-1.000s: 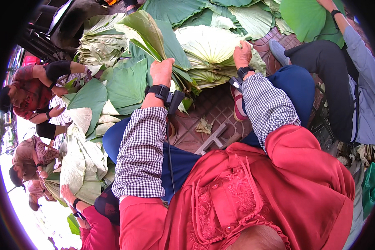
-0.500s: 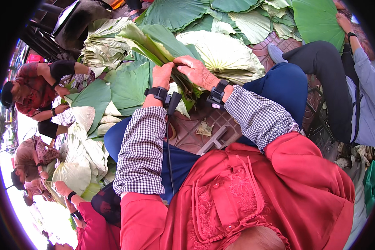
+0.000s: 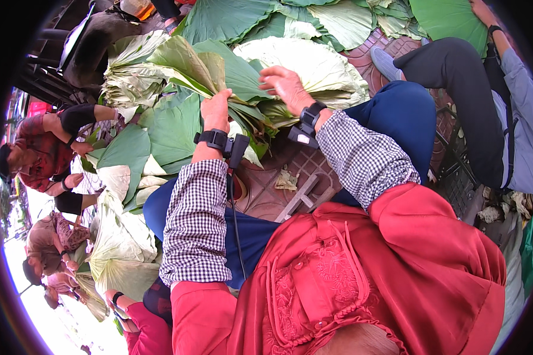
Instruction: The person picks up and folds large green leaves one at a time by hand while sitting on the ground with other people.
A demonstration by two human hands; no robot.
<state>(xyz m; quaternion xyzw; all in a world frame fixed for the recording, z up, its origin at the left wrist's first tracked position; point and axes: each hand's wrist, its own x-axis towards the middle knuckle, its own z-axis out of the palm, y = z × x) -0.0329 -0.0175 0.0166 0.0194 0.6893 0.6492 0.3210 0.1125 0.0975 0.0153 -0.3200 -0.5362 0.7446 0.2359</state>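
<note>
My left hand (image 3: 215, 112) is closed around the gathered edge of a folded lotus leaf (image 3: 186, 72), yellowish green and curled upward. More green leaf (image 3: 234, 70) spreads behind it. Off to the right, my right hand (image 3: 289, 89) is raised with its fingers apart and nothing in them, just above a stack of lotus leaves (image 3: 317, 59) whose top one shows a pale underside. Broad green leaves (image 3: 175, 127) lie left of my left hand. Under my hands the leaves' lower parts overlap, so I cannot tell how many the left one grips.
A folded leaf pile (image 3: 133, 83) stands at the far left, and spread leaves (image 3: 237, 21) cover the far ground. On the right a person in dark trousers (image 3: 450, 83) holds a large green leaf (image 3: 450, 23). Others work at left. A metal stand bar (image 3: 305, 198) lies between my knees.
My right hand has let go of the folded leaves and lifted away to the right, fingers spreading. My left hand has moved slightly left and down, still gripping, and the folded leaf has opened out.
</note>
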